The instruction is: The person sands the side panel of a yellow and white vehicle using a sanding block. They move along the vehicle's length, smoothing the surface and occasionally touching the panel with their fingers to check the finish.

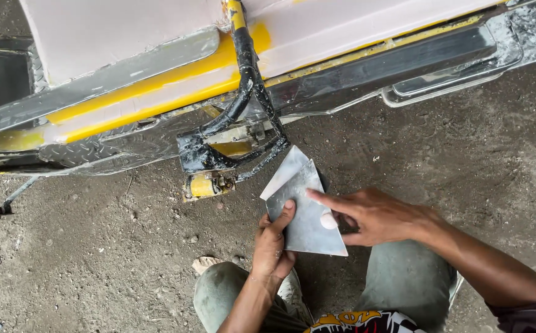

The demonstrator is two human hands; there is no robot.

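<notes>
Two metal sheets [305, 209], two hands [272, 246], one yellow-and-silver vehicle body [157, 92], one black pipe [246, 74]

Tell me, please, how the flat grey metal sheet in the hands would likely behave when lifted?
The flat grey metal sheet looks thin, so probably light. It keeps flat held by the left hand at one edge, suggesting stiffness. Its pointed corners may cut.

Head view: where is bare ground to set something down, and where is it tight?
Bare dirt ground lies open left of the left hand, below the yellow vehicle body. More lies right of the right hand, under the metal step. Tight: between the black frame and the metal sheets.
</notes>
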